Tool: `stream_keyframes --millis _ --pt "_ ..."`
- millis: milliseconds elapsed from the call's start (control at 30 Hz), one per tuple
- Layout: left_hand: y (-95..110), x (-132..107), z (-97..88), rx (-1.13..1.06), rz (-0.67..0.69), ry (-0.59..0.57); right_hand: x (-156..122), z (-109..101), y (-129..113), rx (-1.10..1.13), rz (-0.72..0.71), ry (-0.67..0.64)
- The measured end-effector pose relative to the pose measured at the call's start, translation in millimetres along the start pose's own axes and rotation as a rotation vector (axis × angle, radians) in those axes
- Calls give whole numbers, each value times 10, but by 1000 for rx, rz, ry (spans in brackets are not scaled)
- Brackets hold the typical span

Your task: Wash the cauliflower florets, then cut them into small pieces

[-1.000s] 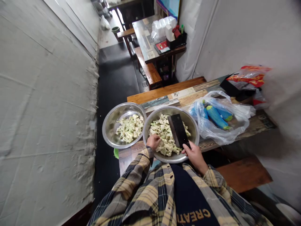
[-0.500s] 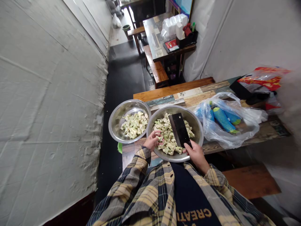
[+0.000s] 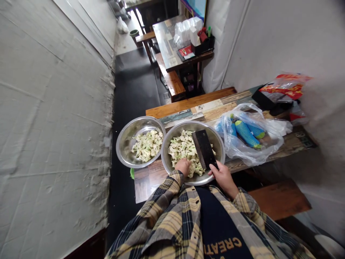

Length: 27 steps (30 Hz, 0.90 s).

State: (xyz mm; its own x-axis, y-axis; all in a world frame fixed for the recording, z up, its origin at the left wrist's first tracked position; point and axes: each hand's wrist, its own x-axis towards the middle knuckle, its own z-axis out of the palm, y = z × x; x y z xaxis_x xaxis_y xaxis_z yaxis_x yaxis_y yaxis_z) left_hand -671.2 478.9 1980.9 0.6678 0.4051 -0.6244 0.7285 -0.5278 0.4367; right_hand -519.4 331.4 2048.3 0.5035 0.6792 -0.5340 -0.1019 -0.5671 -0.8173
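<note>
Cauliflower florets (image 3: 182,145) fill much of a steel bowl (image 3: 167,166) in front of my body. My left hand (image 3: 183,166) reaches over the bowl's near rim, back of the hand up, its fingers down among the florets. Those fingertips are hidden, so what they hold cannot be made out. A dark, broad-bladed cleaver (image 3: 204,147) lies slantwise above the florets, blade pointing away from me. My right hand (image 3: 222,176) is closed around its handle at the bowl's near right rim. Left of this bowl, a second steel bowl (image 3: 122,151) holds more cauliflower pieces (image 3: 147,145).
A clear plastic bag (image 3: 256,154) with several blue-netted items (image 3: 246,133) lies right of the bowls on the patterned table (image 3: 151,176). Behind it is a red-printed packet (image 3: 288,86). Benches (image 3: 172,81) and another table (image 3: 164,39) stand further off; a grey wall (image 3: 54,126) runs along the left.
My left hand has moved right and down into the florets from the bowl's left side, where its fingers were at a piece. The right hand keeps the cleaver nearly in place. The view has shifted slightly.
</note>
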Motion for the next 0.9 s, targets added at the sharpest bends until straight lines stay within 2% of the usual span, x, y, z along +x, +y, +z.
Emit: stream_keyframes --millis 67,233,333,433,500,600,767,900 --pt "69 9 10 30 18 -2 7 -25 5 -9 -7 -7" --pt "146 6 89 -123 18 48 36 -76 32 -39 -24 -14" --pt "82 -22 117 -253 -10 118 49 -106 33 -40 -26 -28" --pt "-48 -38 74 -426 -88 248 59 -140 27 -41 -23 -36" --pt "-133 -46 9 -559 -146 332 61 -161 22 -43 -28 -38" --pt "-191 -93 -99 -784 -189 382 56 -183 7 -40 -27 -43" --pt "-81 -269 -203 -1506 -226 346 39 -195 -32 -45 -26 -63" --pt "17 -400 -245 -1686 -212 377 24 -195 -62 -76 -53 -92"
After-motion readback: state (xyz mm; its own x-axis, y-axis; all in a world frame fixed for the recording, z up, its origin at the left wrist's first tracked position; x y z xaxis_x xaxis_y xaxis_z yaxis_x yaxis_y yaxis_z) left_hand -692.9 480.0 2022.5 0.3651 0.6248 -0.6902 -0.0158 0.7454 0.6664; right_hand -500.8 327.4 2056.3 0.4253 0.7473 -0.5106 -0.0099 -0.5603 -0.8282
